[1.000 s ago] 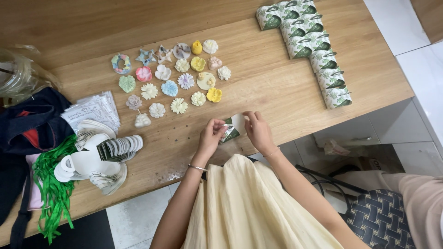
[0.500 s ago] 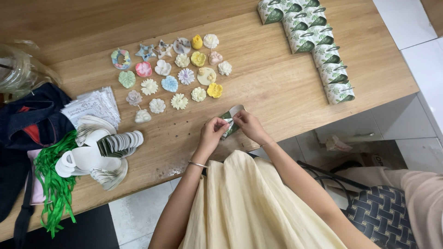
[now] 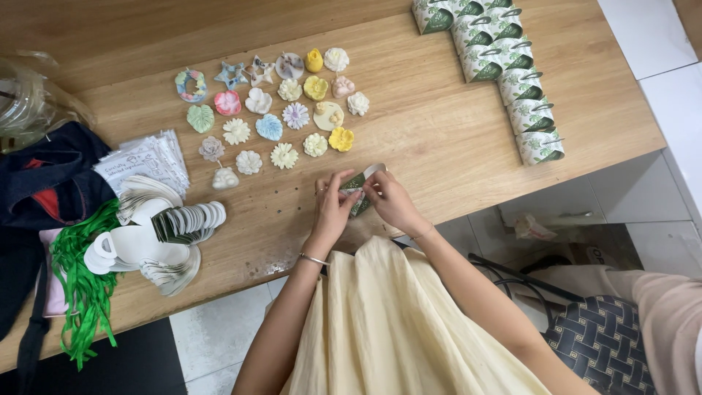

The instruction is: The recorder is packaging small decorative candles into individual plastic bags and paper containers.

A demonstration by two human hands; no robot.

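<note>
- A small green and white paper box (image 3: 360, 189) sat between both hands, just above the near edge of the wooden table (image 3: 453, 139), not yet fully folded.
- Left hand (image 3: 333, 208) pinched the box's left side with fingertips; a thin bracelet (image 3: 314, 259) showed on that wrist.
- Right hand (image 3: 391, 205) gripped the box's right side, fingers curled over a white flap.
- Small moulded flower and shell shapes (image 3: 281, 110) lay in loose rows just beyond the hands, in white, yellow, pink, blue and green, none touching the box.
- A line of finished green and white boxes (image 3: 504, 66) ran along the far right part of the table, well apart from the hands.
- Fanned white paper cut-outs (image 3: 164, 234) lay to the left, beside a stack of printed sheets (image 3: 146, 157).
- Green ribbon strips (image 3: 80, 285) hung over the left table edge, beside a dark bag (image 3: 40, 183).
- Clear plastic wrapping (image 3: 33, 102) sat at the far left.
</note>
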